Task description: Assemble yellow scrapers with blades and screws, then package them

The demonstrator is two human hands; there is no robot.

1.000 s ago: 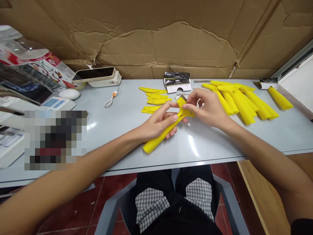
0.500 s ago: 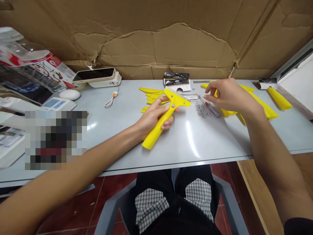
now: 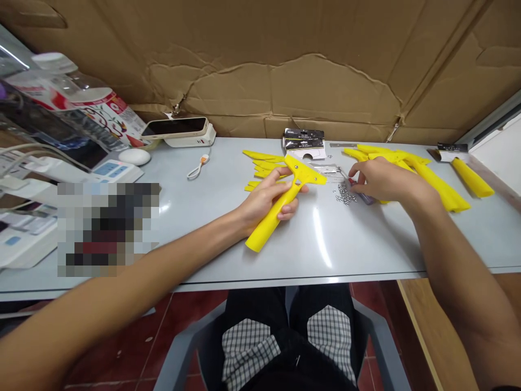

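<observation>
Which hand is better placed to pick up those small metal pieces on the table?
Probably the right hand: its fingers are just beside the pile of small metal pieces, while the left hand is wrapped around the yellow plastic scraper.

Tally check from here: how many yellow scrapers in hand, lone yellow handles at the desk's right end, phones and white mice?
Yellow scraper in the left hand: 1
Yellow handle at the right end: 1
Phone: 1
White mouse: 1
Total: 4

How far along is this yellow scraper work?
One yellow plastic scraper, gripped by the left hand, looks assembled. The right hand is at a scatter of small metal fasteners. Still apart: the flat yellow pieces and the heap of yellow handles.
</observation>
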